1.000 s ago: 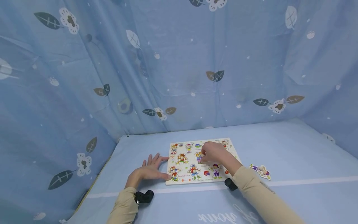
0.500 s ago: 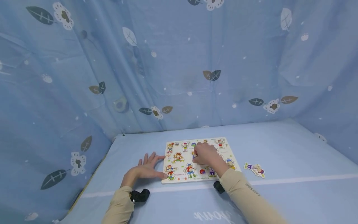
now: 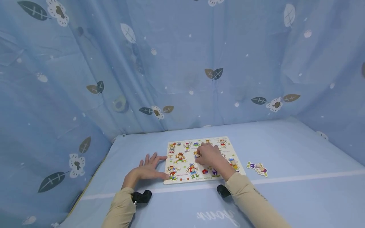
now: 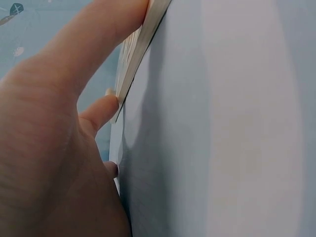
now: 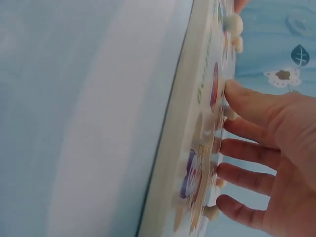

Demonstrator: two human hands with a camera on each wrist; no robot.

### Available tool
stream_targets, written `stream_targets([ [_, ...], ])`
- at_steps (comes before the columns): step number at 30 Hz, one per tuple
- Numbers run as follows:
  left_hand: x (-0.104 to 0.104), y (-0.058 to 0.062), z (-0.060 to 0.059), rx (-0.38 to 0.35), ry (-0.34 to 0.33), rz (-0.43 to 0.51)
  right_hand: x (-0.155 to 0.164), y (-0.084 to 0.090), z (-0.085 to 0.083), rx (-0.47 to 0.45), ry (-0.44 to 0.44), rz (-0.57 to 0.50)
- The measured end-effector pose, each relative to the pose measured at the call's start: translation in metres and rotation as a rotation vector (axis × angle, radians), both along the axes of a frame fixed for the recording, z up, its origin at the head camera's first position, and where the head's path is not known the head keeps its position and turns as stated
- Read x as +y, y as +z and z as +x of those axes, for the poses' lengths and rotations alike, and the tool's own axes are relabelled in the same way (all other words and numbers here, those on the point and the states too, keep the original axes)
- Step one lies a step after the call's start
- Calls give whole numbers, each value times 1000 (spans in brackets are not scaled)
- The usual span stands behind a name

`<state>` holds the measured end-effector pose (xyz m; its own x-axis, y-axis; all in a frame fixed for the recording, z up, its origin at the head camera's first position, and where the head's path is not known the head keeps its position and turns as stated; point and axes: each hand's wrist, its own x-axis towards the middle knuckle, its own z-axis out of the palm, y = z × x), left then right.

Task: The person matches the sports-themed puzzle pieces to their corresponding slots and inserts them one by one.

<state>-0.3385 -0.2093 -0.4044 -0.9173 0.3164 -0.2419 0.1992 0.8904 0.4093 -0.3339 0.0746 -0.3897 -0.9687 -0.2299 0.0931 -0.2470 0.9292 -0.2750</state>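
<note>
A pale wooden knob puzzle board (image 3: pixel 182 168) with printed children in sports poses lies on the blue cloth. My left hand (image 3: pixel 146 171) is spread at its left side, thumb and index finger touching the board's edge. In the left wrist view, the thumb (image 4: pixel 106 29) presses against that edge. My right hand (image 3: pixel 212 156) bends over the middle of the board and pinches the knob (image 5: pixel 230 113) of the central puzzle piece (image 3: pixel 196 155) between thumb and index finger. The other right fingertips rest close over the board, and the hand hides pieces behind it.
One loose puzzle piece (image 3: pixel 258 168), a figure in purple trousers, lies on the cloth (image 3: pixel 288 152) right of the board. Blue patterned curtains (image 3: pixel 176 63) hang behind and at both sides. Each wrist carries a black camera mount (image 3: pixel 142 197).
The head view has shifted, so the board and loose piece appear further left. My right hand stays at the central piece with only slight movement. The left hand keeps its place at the edge.
</note>
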Motion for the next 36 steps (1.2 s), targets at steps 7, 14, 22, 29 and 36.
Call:
stream_targets([
  [7, 3, 2, -1, -7, 5, 1, 9, 4, 2, 5, 43, -25],
  [14, 2, -2, -3, -15, 5, -1, 28, 18, 8, 82, 29, -8],
  [22, 2, -2, 1, -5, 2, 17, 68, 24, 29, 140, -159, 64],
  [29, 0, -5, 2, 6, -13, 12, 107, 20, 57, 132, -367, 120],
  [36, 2, -1, 2, 7, -4, 7, 142, 13, 75, -5, -454, 117],
])
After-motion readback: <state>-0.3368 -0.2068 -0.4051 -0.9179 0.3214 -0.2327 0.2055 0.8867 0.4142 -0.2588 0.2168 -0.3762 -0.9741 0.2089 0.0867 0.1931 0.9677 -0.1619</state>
